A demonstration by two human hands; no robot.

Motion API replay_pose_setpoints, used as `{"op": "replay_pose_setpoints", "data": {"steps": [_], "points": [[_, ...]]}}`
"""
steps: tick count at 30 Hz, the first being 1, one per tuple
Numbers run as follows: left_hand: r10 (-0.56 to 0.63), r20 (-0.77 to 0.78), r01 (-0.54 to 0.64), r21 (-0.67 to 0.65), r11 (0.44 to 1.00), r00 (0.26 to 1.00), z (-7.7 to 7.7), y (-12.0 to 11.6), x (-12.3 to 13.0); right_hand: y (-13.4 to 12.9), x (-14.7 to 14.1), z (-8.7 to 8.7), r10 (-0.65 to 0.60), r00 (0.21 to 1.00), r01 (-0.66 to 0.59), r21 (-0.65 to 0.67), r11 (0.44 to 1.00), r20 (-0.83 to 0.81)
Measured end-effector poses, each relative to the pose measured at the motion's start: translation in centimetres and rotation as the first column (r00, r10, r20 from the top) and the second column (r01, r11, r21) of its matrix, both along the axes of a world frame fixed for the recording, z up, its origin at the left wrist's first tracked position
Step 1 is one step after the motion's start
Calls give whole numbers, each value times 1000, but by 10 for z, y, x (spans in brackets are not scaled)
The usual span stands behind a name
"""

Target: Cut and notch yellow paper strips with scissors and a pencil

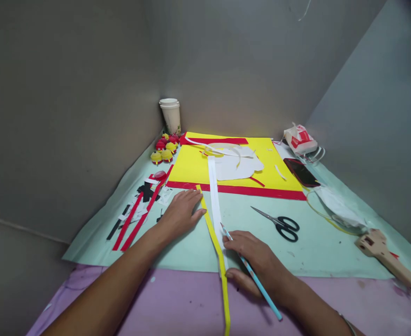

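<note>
My left hand [182, 212] lies with its fingers stretched out flat, fingertips at the far end of a long narrow yellow strip [212, 233]. The strip bends partway and runs toward me past the table's front. Beside and partly under it lies a white strip [214, 200], its far end resting on the yellow sheet. My right hand [257, 261] holds a light blue pencil [257, 282] loosely, its tip pointing forward over the white strip. The right thumb reaches to the near part of the strips. Black-handled scissors [282, 226] lie to the right.
White paper pieces [235, 168] lie on a yellow sheet [187, 165] with red edges. Left are red strips [135, 221], black scraps and small red-yellow balls [166, 155] near a cup [172, 116]. Right are a phone [301, 172], a face mask [340, 207] and a glue gun [383, 256].
</note>
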State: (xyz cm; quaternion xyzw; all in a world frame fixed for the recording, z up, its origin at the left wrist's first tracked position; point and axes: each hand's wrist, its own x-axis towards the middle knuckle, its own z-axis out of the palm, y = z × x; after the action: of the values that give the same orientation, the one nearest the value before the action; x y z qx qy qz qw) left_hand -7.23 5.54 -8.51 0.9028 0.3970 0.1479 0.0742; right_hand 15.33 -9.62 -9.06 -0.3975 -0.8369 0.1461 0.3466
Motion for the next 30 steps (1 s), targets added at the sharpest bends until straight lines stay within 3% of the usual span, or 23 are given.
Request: {"op": "replay_pose_setpoints", "data": {"steps": [8,12,15,18,21,25,30], "points": [[93,51,-95,41,995,994,-4,7,0,1,-7,2,-44,999,44,1,999,22],[150,259,-183,106,977,954,1,7,0,3,-4,-6,-305,948,309,42,950,-87],[229,396,-234,-37,972,889,11,-1,4,4,-2,-11,-494,863,498,11,867,-108],[263,398,-157,-281,947,879,21,-13,11,8,1,-12,-544,835,547,9,837,-82],[175,347,-33,-380,924,921,26,-23,17,14,10,-11,-544,837,547,49,836,-60],[28,257,80,-402,912,966,28,-26,14,23,26,-10,-563,826,562,86,822,-16],[-218,179,273,-401,874,960,33,-28,1,30,36,-11,-572,819,563,120,818,54]]}}
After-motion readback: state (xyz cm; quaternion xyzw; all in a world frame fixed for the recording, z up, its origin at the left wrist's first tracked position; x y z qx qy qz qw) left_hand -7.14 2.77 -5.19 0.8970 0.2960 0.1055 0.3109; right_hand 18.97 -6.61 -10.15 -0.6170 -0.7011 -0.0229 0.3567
